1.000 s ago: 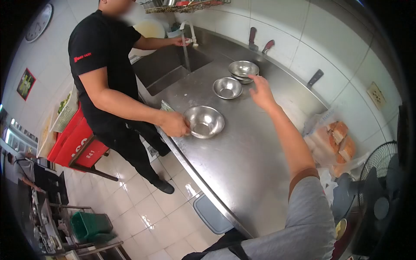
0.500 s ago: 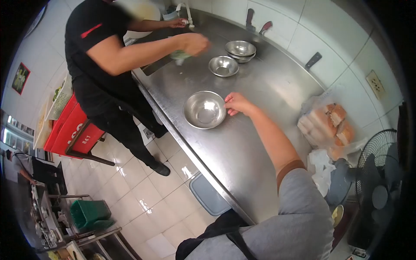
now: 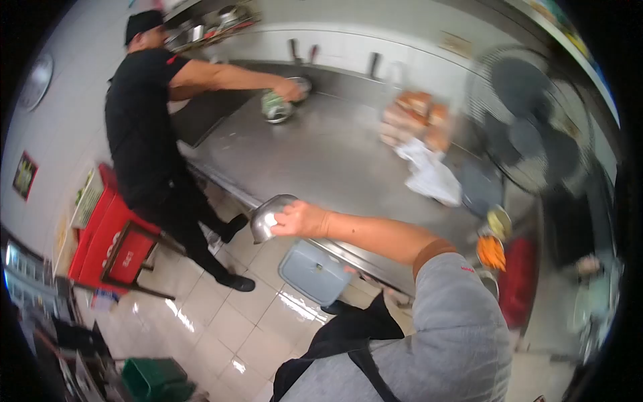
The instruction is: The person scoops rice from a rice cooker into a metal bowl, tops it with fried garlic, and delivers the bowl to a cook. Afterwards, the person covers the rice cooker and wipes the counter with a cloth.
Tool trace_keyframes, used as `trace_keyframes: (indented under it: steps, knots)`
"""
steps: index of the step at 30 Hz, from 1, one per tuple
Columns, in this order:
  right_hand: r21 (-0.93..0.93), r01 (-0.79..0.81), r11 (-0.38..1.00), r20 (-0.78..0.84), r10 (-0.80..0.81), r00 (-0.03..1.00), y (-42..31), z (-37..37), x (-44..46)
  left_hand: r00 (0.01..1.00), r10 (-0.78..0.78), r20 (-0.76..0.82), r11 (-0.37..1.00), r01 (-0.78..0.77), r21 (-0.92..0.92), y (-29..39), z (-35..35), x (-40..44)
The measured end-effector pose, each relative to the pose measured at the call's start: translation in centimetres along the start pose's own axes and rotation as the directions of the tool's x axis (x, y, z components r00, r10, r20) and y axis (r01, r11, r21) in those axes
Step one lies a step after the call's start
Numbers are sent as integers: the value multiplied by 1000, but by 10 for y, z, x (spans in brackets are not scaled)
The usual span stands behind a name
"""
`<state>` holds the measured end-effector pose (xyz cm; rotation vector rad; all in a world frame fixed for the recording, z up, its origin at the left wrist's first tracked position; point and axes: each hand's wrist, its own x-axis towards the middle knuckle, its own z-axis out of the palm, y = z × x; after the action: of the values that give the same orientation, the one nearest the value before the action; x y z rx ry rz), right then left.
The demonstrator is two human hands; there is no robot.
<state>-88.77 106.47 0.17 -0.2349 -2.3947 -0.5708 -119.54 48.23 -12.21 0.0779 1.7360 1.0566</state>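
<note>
Head view: my right grip (image 3: pixel 303 220) clamps a metal bowl (image 3: pixel 264 220), tilted near the edge of the surface (image 3: pixel 321 161); I judge it lifted, not yet set down; left grip unseen.

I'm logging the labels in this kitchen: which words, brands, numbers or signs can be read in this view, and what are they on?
No text can be read with certainty.
Red box: white markings, too blurred to read.
Grey sleeve: small red mark, too small to read.
Co-worker's black sleeve: red mark, too blurred to read.
Wall clock: dial too unclear to read.
</note>
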Motion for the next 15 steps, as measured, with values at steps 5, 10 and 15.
trace_keyframes:
  steps: [5, 10, 15]
  knots:
    - [-195, -299, 934, 189, 334, 923, -70, -108, -79, 981, 21, 195, 983, -56, 178, 15, -8, 54]
    - [-241, -546, 802, 128, 584, 802, -133, -189, -152, 926, -8, 377, 929, -133, 347, 29, 34, 84]
    - [-5, -617, 787, 378, 573, 728, -212, -240, -181, 858, -92, 505, 851, -195, 487, 23, 98, 87]
